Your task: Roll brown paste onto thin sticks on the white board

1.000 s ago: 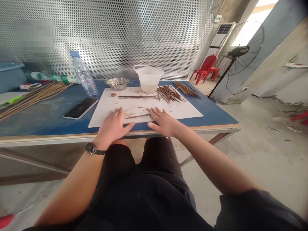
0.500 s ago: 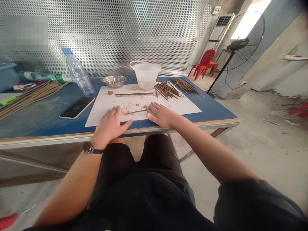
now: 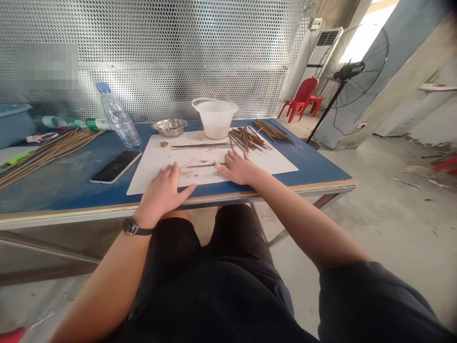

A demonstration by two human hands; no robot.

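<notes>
My left hand lies flat and open on the near edge of a white board, a watch on its wrist. My right hand also rests palm down, fingers spread, on the board. A thin brown stick lies on the board between the two hands, its right end at my right fingertips. Brown crumbs are scattered around it. Farther back on the board lie a few straight sticks and a crossed pile of sticks.
A blue table carries a phone, a water bottle, a steel bowl, a white plastic tub and long sticks at left. A standing fan and red chair stand at right.
My right hand has slid a little farther onto the board and the stick has rolled away from me. The left hand has stayed in place.
</notes>
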